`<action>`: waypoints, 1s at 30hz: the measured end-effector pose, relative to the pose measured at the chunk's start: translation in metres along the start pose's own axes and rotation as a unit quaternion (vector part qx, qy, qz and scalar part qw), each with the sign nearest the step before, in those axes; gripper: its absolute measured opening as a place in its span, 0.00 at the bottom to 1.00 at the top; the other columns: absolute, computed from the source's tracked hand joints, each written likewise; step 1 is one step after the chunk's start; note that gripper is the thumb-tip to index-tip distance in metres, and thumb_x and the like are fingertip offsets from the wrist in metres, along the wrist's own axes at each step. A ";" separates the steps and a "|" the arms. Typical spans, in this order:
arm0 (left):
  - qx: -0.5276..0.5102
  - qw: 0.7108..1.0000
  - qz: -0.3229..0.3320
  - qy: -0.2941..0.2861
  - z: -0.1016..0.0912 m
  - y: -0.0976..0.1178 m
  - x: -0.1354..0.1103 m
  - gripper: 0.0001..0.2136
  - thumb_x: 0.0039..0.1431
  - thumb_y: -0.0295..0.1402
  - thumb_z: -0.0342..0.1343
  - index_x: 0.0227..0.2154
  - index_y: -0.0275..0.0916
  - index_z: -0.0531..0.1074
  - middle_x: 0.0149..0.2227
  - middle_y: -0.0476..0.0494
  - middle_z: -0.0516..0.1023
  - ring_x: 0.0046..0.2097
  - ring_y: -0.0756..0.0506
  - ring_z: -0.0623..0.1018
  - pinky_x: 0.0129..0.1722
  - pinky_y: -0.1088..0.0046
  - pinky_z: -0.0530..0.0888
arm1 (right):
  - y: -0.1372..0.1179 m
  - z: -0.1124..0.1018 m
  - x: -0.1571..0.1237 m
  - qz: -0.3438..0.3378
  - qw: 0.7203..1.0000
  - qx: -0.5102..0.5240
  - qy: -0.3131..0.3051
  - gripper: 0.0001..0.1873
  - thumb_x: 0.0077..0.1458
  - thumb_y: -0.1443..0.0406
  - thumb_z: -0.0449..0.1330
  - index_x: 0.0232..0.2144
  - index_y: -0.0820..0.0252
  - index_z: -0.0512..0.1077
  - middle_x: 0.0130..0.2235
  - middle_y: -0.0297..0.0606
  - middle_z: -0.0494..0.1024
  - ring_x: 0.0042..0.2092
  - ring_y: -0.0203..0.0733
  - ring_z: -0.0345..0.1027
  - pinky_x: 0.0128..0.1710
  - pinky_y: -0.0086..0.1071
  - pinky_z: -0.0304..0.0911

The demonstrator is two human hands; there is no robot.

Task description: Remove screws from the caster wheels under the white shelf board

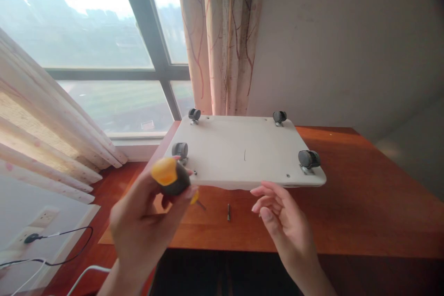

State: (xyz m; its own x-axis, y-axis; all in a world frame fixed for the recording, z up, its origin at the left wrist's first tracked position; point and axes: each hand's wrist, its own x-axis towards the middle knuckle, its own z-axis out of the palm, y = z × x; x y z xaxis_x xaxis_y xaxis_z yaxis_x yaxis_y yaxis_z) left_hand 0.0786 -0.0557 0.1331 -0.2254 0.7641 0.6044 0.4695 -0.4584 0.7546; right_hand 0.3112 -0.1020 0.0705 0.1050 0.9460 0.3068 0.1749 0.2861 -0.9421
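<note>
While left hand (138, 215) grips screwdriver (170, 176) | right hand (285, 222) loosely unclenched | panel (218, 145) bears dark line (244, 155)

hands (289, 229): bare, slim-fingered | forearms (120, 277): bare | clothing (194, 275): dark

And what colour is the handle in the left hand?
The handle is yellow and black (head view).

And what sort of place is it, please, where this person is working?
Probably a room in a home: patterned curtains hang beside a large window, and a power cord is plugged into a wall socket near the wooden table.
</note>
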 end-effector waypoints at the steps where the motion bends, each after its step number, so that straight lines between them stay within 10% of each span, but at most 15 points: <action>1: -0.042 0.998 0.012 0.047 -0.003 0.000 0.010 0.17 0.53 0.33 0.69 0.47 0.41 0.78 0.37 0.47 0.83 0.36 0.46 0.81 0.39 0.68 0.82 | 0.010 -0.005 -0.002 0.022 1.000 -0.004 0.014 0.19 0.68 0.58 0.57 0.59 0.50 0.67 0.49 0.42 0.80 0.41 0.41 0.77 0.44 0.37 0.75; 5: -0.069 0.987 0.056 0.134 -0.009 -0.006 0.045 0.18 0.52 0.31 0.70 0.46 0.34 0.78 0.37 0.45 0.82 0.37 0.45 0.81 0.43 0.62 0.82 | 0.046 -0.020 -0.012 0.083 0.995 -0.020 0.047 0.19 0.67 0.57 0.57 0.57 0.54 0.69 0.48 0.44 0.80 0.38 0.41 0.77 0.40 0.35 0.76; 14: -0.110 0.986 0.037 0.122 0.007 -0.025 0.067 0.20 0.51 0.34 0.71 0.48 0.39 0.78 0.36 0.48 0.83 0.40 0.45 0.83 0.51 0.53 0.81 | 0.085 -0.025 -0.016 0.024 0.992 -0.120 0.038 0.26 0.67 0.61 0.56 0.65 0.54 0.62 0.45 0.41 0.79 0.37 0.39 0.77 0.39 0.33 0.75; 30: -0.116 0.985 0.071 0.110 0.011 -0.030 0.067 0.20 0.47 0.30 0.72 0.45 0.43 0.81 0.37 0.47 0.83 0.38 0.44 0.83 0.33 0.67 0.82 | 0.097 -0.018 -0.014 0.012 0.992 -0.124 0.036 0.31 0.67 0.63 0.54 0.70 0.52 0.56 0.43 0.40 0.80 0.35 0.37 0.77 0.36 0.30 0.75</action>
State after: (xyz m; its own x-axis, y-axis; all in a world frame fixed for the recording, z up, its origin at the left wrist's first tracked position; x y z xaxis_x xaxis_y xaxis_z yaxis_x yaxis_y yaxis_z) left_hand 0.0587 0.0140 0.1485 -0.3629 0.5796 0.7296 0.3084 -0.6642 0.6810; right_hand 0.3439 -0.0907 -0.0227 0.1811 0.9362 0.3012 0.4059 0.2078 -0.8900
